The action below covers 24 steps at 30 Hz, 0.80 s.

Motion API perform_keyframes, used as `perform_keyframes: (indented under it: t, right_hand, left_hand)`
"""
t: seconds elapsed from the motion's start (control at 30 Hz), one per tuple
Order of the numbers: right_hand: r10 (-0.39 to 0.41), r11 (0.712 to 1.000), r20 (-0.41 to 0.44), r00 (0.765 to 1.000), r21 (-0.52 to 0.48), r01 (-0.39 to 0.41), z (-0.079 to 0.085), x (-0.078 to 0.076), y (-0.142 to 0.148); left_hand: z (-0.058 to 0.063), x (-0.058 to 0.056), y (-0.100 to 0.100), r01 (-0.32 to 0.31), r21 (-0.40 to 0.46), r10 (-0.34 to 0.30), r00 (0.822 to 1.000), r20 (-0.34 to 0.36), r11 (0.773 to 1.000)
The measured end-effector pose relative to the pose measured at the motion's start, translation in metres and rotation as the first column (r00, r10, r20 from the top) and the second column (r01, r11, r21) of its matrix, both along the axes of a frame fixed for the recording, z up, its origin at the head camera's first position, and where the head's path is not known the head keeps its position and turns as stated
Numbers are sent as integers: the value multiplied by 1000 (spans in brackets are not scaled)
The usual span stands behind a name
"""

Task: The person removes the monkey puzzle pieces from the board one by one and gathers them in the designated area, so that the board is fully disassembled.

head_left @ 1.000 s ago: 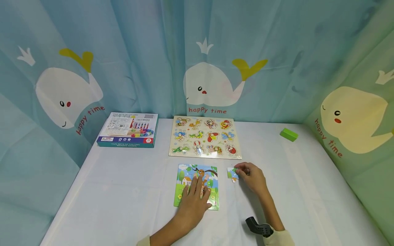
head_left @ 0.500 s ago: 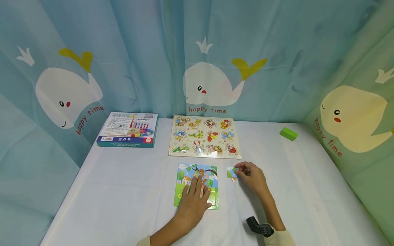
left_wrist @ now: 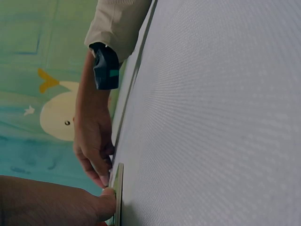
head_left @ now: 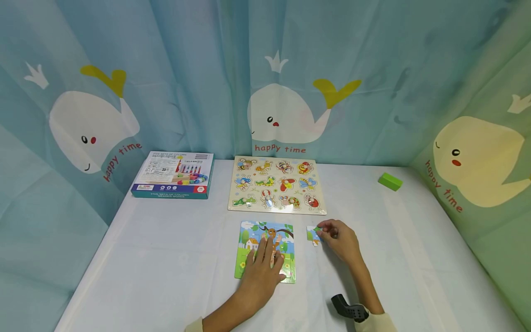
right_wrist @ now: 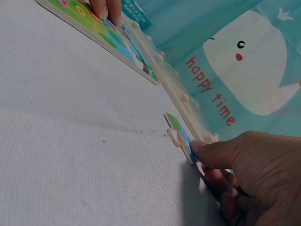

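A jigsaw puzzle (head_left: pixel 244 258) with a giraffe-like animal, a tree and a small house lies flat on the table. My left hand (head_left: pixel 260 276) rests on it with fingers spread, covering its lower middle. To the right of the puzzle, my right hand (head_left: pixel 341 240) pinches a puzzle piece (head_left: pixel 312 234) coloured blue, green and orange. In the right wrist view the thumb presses on the edge of this puzzle piece (right_wrist: pixel 176 132), which is tilted near the tabletop. The fingers beneath it are partly hidden.
Behind the puzzle lies a wooden insect peg board (head_left: pixel 277 185). A boxed bead set (head_left: pixel 172 175) stands at the back left, a green block (head_left: pixel 390 181) at the back right. The white table (head_left: pixel 166 258) meets whale-print curtains (head_left: pixel 199 83) at its back and sides.
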State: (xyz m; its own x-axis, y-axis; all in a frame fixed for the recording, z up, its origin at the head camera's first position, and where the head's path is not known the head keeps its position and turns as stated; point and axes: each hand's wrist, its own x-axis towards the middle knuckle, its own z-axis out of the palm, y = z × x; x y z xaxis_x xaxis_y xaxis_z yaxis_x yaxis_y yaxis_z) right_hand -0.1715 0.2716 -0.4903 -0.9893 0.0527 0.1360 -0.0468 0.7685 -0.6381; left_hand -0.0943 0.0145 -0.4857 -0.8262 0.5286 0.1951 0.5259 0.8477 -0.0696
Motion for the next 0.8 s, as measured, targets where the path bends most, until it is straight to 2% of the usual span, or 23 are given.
perform_keyframes:
  t: [0.23,0.6,0.8]
  right_hand:
    - [-1,1000,-16,1000,-3,1,-2,0,0]
    - [-10,1000,21,1000,-13,11,-1,0,0]
    - [24,999,5,1000,-31,-24,4,-4,1]
  left_hand:
    - [0,0,0,-5,-18,5,1000,-6,1000]
    - [4,1,0,9,1,-9,1000,-14,1000]
    - [3,-1,2,17,20,-17,1000,-16,1000]
